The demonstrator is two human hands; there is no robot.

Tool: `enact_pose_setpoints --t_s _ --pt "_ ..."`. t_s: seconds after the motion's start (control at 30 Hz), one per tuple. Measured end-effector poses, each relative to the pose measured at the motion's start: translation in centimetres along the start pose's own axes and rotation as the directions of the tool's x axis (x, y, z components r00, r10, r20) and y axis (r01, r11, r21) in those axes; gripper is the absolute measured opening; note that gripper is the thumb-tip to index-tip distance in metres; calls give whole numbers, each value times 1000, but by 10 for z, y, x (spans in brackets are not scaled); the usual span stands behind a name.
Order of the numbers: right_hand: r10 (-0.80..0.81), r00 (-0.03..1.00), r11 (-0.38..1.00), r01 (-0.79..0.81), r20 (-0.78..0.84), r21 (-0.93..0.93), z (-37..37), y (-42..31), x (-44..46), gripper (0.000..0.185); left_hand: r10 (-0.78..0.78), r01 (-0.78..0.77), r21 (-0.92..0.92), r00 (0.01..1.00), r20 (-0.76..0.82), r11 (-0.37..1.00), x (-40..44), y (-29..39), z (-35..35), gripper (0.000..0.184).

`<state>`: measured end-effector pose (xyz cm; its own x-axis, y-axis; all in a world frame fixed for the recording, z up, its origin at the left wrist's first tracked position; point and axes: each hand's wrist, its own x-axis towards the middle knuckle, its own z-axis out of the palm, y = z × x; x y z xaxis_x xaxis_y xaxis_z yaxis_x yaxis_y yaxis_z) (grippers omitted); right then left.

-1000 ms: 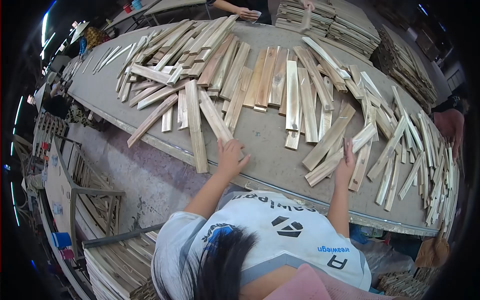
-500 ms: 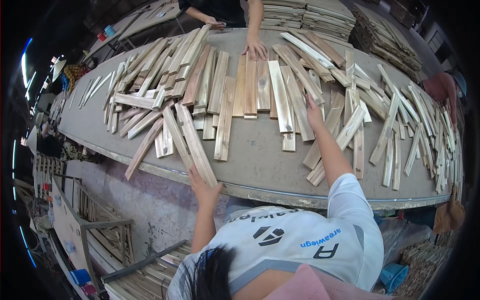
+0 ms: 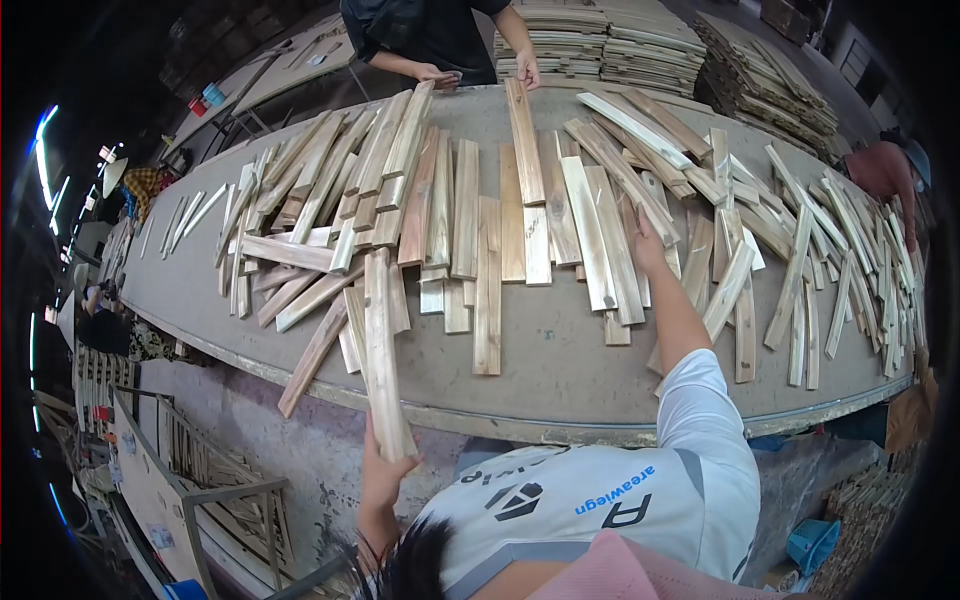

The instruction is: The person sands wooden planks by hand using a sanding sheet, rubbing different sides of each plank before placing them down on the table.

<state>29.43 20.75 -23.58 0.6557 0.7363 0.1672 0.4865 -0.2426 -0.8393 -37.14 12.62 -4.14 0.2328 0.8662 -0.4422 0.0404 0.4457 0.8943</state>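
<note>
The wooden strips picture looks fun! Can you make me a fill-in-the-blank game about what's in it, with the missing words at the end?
1. The wooden strip extending past the work table's near edge is gripped by the wearer's ____ hand.
2. The wearer's shirt is mostly coloured ____.
3. In the background, a red container is beside a ____ one.

Missing words: left; white; blue.

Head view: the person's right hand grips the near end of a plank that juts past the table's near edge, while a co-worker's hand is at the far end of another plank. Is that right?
Not quite: the head view shows the left hand gripping that jutting plank. The right hand is among the planks farther in on the table.
</note>
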Motion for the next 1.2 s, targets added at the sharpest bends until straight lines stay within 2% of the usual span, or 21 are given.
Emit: enact_pose_setpoints --t_s 0.03,0.07,0.1,0.13,0.2,0.27,0.37,0.43,0.5,0.6,0.67,0.73,0.83,0.9,0.93,1.0,1.03,1.13,1.2 --pt "-50 997 982 38 -62 -185 8 2 6 67 4 -4 2 1000 0 1000 -5 9 -11 121" --pt "-48 997 983 36 -64 -181 9 -9 8 67 -26 28 -29 999 40 999 -15 23 -21 110" --pt "52 994 969 -73 -94 -236 7 -27 9 68 -58 62 -56 995 79 997 -23 33 -29 99" --pt "153 980 941 -184 -126 -284 7 -47 7 69 -59 63 -45 996 73 997 -32 37 -37 99" --pt "191 975 940 -215 -113 -265 13 -54 6 69 -55 57 -110 998 19 992 -48 48 -55 104" --pt "254 964 925 -267 -82 -270 18 -65 9 69 -36 32 -100 999 -36 995 -55 64 -57 104" --pt "245 968 910 -251 -59 -331 52 -58 14 69 10 -18 -91 997 -81 996 -35 74 -69 107" --pt "199 975 927 -221 -102 -304 85 -77 12 67 60 -64 -56 995 -76 996 -12 84 -81 109" --pt "181 979 830 -202 -92 -520 105 -100 18 65 90 -92 -39 995 -44 995 7 82 -94 110" --pt "170 967 822 -246 -192 -514 129 -99 27 62 118 -117 -60 993 14 991 35 76 -115 112" --pt "119 972 825 -211 -204 -524 136 -90 31 63 103 -99 -65 993 57 993 52 69 -135 120" --pt "64 977 819 -167 -201 -549 138 -88 32 64 91 -86 -74 994 65 993 69 68 -150 120" --pt "30 978 872 -126 -206 -472 138 -107 26 65 76 -73 -30 992 105 997 91 84 -155 120" --pt "144 979 960 -174 -145 -220 139 -131 3 64 184 -186 14 979 88 982 105 94 -151 120" --pt "138 978 960 -171 -155 -224 138 -146 -14 64 224 -232 84 970 99 969 117 94 -152 121" --pt "26 966 998 -39 -257 -46 136 -177 -45 62 303 -326 180 942 143 928 145 112 -146 119" --pt "27 962 998 -44 -271 -54 130 -188 -52 62 337 -358 268 933 125 894 164 122 -141 118" --pt "156 967 978 -123 -201 169 95 -198 -90 63 454 -451 511 882 127 732 215 166 -105 116" --pt "246 956 931 -188 -158 313 61 -197 -125 64 552 -582 661 781 292 474 278 164 -102 118"
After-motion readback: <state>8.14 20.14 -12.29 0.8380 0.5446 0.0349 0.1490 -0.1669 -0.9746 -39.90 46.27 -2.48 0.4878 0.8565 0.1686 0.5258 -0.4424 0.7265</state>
